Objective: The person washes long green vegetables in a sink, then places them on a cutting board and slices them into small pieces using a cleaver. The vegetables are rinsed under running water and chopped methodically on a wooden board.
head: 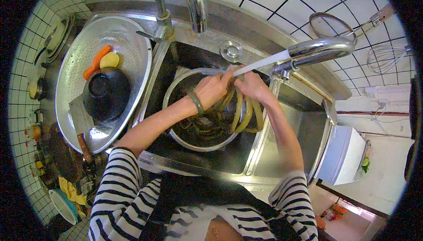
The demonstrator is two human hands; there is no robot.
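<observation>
Both my hands meet under water running from a chrome faucet, above a round metal basin in the left sink bowl. My right hand grips long, yellow-green, strap-like strands, perhaps kelp, which hang in loops over the basin's right side. My left hand, with a green bangle at the wrist, touches the strands' upper end; its fingertips are partly hidden by the stream. More dark strands lie in the basin's water.
On the left, a large perforated metal colander holds a carrot, a peeled yellow piece, an upturned black bowl and a cleaver. Another faucet arches above. The second sink bowl lies right; a strainer hangs on the wall.
</observation>
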